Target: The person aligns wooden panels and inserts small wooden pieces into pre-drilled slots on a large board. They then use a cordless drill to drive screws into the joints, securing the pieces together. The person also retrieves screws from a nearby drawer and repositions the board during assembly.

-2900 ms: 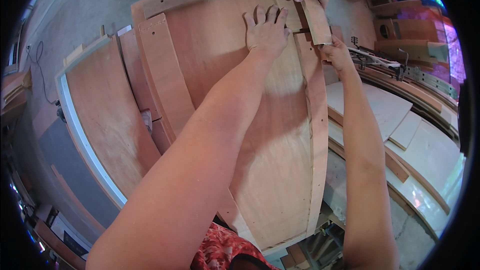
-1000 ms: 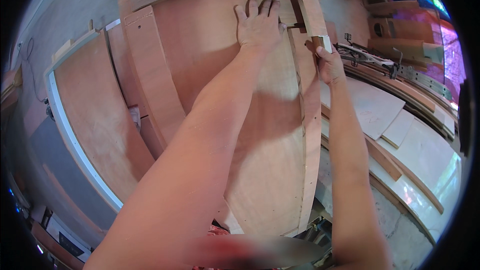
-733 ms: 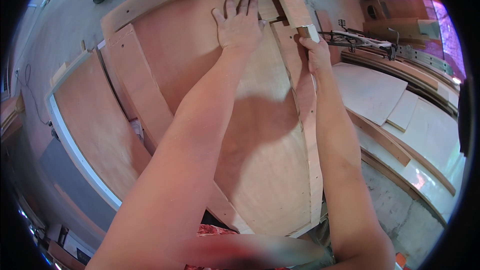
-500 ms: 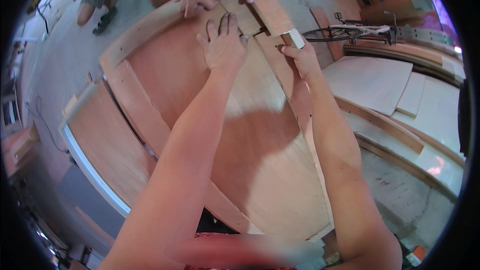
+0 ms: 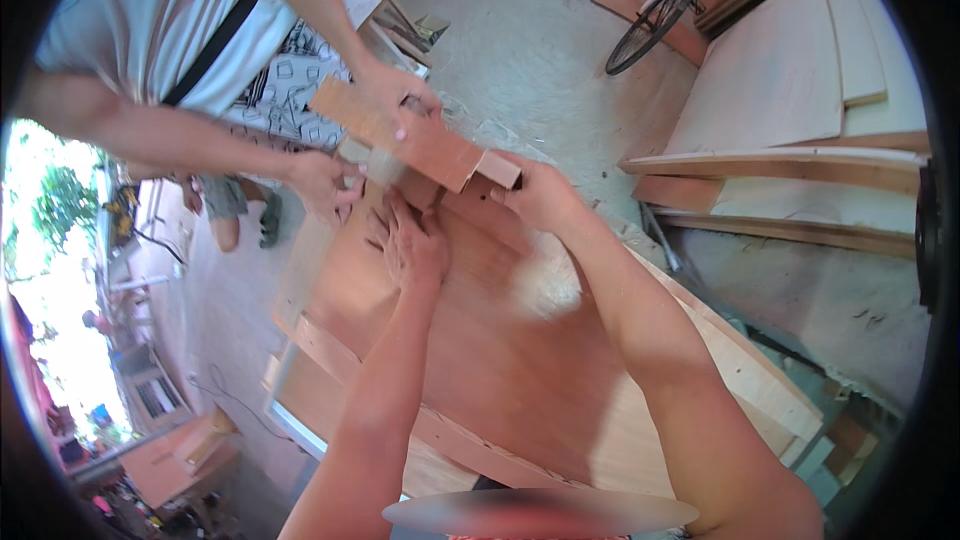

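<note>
Right now the wood strip [image 5: 415, 135] sits at the far end of the plywood panel [image 5: 520, 360], its long axis running from upper left, by the co-worker, down to the lower right, where its pale cut end w/ a small block [image 5: 498, 170] points at the wearer's right hand [image 5: 540, 198]. That hand's fingers are curled round the block end, pinching it. Left hand [image 5: 412, 245] lies flat on the panel just below the strip, fingers spread, pressing down. Across the panel, the co-worker's hand [image 5: 400, 95] grips the strip's upper part; their other hand [image 5: 325, 185] is on the panel edge beside it.

To do this well, I'd judge: keep the left palm firm so the panel can't slide, hold the strip end square to the edge, and move in step w/ the co-worker so it doesn't twist.

Around: concrete floor [image 5: 530, 30], bicycle wheel [image 5: 650, 25], stacked boards [image 5: 780, 90] at right.
</note>
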### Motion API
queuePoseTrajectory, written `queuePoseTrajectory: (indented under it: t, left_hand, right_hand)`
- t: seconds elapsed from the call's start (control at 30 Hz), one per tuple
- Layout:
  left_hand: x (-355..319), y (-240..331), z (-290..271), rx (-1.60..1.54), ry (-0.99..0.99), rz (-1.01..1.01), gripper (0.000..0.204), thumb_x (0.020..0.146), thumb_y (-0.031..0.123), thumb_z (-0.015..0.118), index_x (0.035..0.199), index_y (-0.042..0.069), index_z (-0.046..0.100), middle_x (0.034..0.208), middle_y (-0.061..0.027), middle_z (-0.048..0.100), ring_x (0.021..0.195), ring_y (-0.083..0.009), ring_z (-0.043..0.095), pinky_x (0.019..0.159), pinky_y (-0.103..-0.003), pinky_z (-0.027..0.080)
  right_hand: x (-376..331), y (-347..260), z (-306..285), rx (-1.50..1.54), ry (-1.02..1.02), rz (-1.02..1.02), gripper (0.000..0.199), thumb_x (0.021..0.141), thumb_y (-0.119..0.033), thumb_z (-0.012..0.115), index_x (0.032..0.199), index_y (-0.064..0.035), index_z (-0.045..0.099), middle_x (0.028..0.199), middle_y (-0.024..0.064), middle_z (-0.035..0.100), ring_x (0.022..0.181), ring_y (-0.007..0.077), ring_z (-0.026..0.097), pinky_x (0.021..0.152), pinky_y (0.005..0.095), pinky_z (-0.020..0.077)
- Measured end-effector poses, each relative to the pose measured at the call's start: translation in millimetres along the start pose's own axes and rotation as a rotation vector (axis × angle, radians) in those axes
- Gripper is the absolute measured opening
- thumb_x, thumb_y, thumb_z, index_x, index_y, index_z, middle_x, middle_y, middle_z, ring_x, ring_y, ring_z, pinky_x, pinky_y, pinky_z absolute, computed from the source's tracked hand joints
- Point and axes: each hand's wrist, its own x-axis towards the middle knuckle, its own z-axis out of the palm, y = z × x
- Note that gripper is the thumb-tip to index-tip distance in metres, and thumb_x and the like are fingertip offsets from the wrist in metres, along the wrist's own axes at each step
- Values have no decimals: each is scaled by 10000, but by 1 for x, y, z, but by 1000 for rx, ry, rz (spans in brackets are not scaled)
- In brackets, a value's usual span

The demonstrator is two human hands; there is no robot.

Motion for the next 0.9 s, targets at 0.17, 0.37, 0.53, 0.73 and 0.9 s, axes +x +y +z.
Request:
queuePoseTrajectory:
  t: [0.17, 0.37, 0.53, 0.73, 0.9]
  left_hand:
    - [-4, 10, -7, -34, 50, -30, 711, 1026, 333, 508, 1613, 46, 228, 1611, -163, 378, 1522, -409, 198, 1211, -611, 100]
    - [0, 10, -2, -45, 75, 12, 690, 1038, 302, 479, 1610, 19, 217, 1487, -199, 508, 1524, -409, 196, 1211, -596, 107]
    - [-5, 18, -5, -42, 76, 10, 686, 1040, 312, 462, 1608, 12, 221, 1534, -197, 459, 1516, -418, 222, 1208, -588, 118]
    - [-7, 11, -4, -19, 81, 5, 700, 1040, 320, 451, 1621, 29, 189, 1585, -211, 399, 1524, -421, 211, 1215, -580, 112]
    - [-8, 18, -6, -16, 58, -27, 702, 1047, 330, 443, 1629, 45, 172, 1615, -207, 357, 1528, -406, 216, 1215, -574, 116]
  right_hand:
    - [-6, -27, -16, -144, -76, 81, 509, 902, -214, 690, 1403, -230, 600, 1148, 180, 720, 1045, 388, 678, 886, 453, 538]
    - [-5, -24, -28, -52, -127, 50, 473, 916, -173, 653, 1386, -207, 611, 1173, 171, 713, 1059, 372, 674, 893, 462, 533]
    - [-3, -12, -27, -67, -119, -8, 561, 894, -139, 701, 1436, -202, 569, 1153, 170, 717, 1055, 380, 671, 891, 461, 532]
    - [-3, -4, -20, -79, -98, -68, 572, 877, -139, 729, 1427, -142, 573, 1188, 170, 709, 1077, 381, 667, 916, 466, 528]
    - [-1, 2, -18, -73, -75, -97, 584, 869, -141, 733, 1430, -130, 571, 1262, 161, 684, 1127, 379, 650, 952, 454, 526]
